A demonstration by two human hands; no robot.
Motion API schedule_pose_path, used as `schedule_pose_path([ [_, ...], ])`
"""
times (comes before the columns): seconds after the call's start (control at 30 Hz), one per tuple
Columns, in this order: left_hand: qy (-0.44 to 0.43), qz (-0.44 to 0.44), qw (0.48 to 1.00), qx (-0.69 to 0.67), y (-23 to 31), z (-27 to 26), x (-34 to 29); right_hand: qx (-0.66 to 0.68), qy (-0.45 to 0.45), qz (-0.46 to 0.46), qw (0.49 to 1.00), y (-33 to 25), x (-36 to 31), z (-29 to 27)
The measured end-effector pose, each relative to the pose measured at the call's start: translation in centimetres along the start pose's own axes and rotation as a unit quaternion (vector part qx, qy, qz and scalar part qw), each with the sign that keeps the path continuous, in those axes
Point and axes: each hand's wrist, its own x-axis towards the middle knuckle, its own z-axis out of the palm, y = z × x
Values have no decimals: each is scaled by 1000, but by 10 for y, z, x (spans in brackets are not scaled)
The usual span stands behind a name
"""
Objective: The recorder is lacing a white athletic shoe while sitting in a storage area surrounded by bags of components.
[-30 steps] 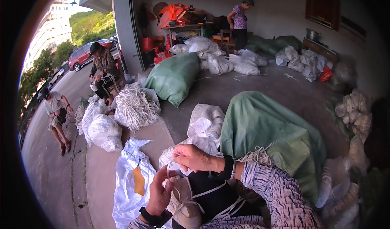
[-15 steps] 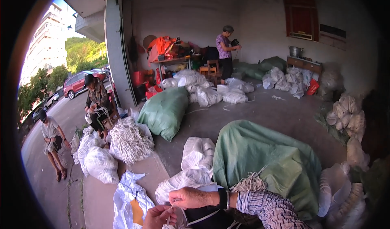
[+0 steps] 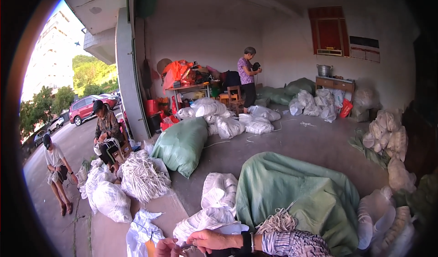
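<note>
At the lower edge, my right hand (image 3: 207,241) reaches left, its fingers bent and pressed together on a thin white cord. It wears a dark band at the wrist, below a patterned sleeve. Close to its fingertips is my left hand (image 3: 168,248), pinching the same cord; the frame cuts off its lower part. Little of the cord shows between the fingers. Just beyond the hands lies a white translucent sack (image 3: 207,220). A bundle of whitish cords (image 3: 279,221) rests against the large green sack (image 3: 292,184), above my right forearm.
White cords are heaped (image 3: 145,177) at left, beside stuffed white bags (image 3: 109,201). A crumpled white sack (image 3: 143,234) lies near my left hand. Two people sit at left; another stands at the back. A green sack (image 3: 182,145) and a grey pillar (image 3: 128,74) stand beyond.
The view has tilted up, so my hands and the sacks sit lower in the picture. Both hands stay close together, and less of the cord shows.
</note>
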Motion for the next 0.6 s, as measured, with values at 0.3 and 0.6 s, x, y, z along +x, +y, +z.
schedule_pose_path([
  [0.3,76,107,973,192,7,-2,5,71,65,-107,990,-33,11,20],
  [0.6,98,-10,989,112,20,0,-8,31,47,-163,985,-32,8,48],
])
